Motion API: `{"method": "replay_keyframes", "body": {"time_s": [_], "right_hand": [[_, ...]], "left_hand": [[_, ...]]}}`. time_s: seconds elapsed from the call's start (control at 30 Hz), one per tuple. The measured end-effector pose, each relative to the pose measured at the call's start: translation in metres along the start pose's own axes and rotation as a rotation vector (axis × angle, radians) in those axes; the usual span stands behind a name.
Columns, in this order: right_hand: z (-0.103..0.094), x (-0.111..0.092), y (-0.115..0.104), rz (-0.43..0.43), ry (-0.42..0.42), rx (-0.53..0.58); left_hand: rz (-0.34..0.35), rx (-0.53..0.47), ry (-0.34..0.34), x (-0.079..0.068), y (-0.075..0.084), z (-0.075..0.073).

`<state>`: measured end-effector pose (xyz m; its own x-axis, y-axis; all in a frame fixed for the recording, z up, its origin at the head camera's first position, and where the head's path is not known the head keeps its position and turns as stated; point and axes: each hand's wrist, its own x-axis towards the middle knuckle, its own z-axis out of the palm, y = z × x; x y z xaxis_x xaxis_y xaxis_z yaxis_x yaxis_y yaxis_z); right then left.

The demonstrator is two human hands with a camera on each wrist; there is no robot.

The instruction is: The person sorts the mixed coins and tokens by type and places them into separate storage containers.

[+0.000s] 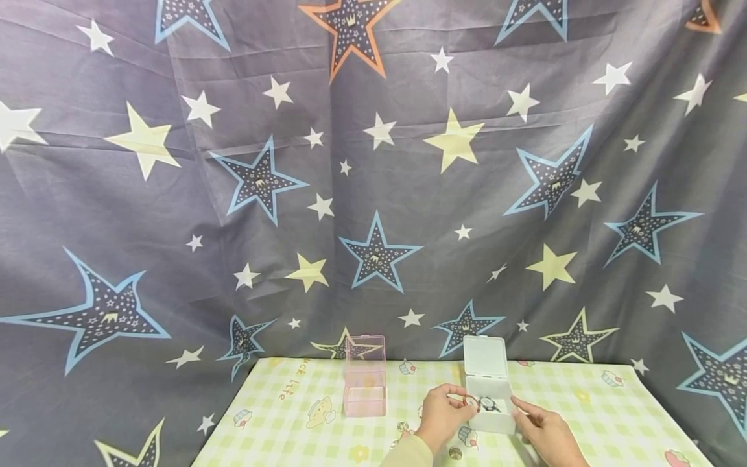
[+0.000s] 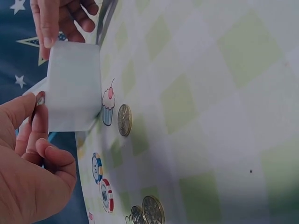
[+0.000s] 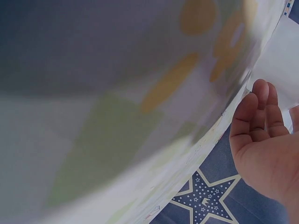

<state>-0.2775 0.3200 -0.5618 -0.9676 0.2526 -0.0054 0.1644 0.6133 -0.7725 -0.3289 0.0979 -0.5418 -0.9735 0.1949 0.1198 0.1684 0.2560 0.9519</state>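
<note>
My left hand [image 1: 441, 415] pinches a red-edged poker chip [image 1: 471, 403] between thumb and fingers, at the left rim of a white box [image 1: 492, 423]. The box stands with its lid [image 1: 486, 356] raised at the back. Inside lie dark-and-white poker chips [image 1: 487, 404], partly overlapping. My right hand [image 1: 547, 431] touches the box's right side with its fingertips, the fingers loosely extended. In the left wrist view the held chip [image 2: 38, 105] shows edge-on. The right wrist view catches the right hand [image 3: 264, 135] beside the white wall of the box [image 3: 280, 60].
Left of the white box stands a clear pink box [image 1: 365, 402], lid up. Gold coins [image 2: 124, 120] lie in front of the white box, along with a blue chip [image 2: 96, 167] and a red chip [image 2: 106, 195]. A starred curtain [image 1: 373, 194] hangs behind the checked tablecloth [image 1: 280, 428].
</note>
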Motion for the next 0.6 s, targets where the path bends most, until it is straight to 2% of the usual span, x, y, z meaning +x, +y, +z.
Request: {"method": "replay_keyframes", "body": {"time_s": [0.2, 0.6], "right_hand": [[-0.0015, -0.0018, -0.0018, 0.001, 0.003, 0.017], [-0.0016, -0.0015, 0.0018, -0.012, -0.004, 0.003]], "left_hand": [[0.002, -0.012, -0.001, -0.0006, -0.0027, 0.0016], [0.005, 0.026, -0.014, -0.0008, -0.0031, -0.0051]]}}
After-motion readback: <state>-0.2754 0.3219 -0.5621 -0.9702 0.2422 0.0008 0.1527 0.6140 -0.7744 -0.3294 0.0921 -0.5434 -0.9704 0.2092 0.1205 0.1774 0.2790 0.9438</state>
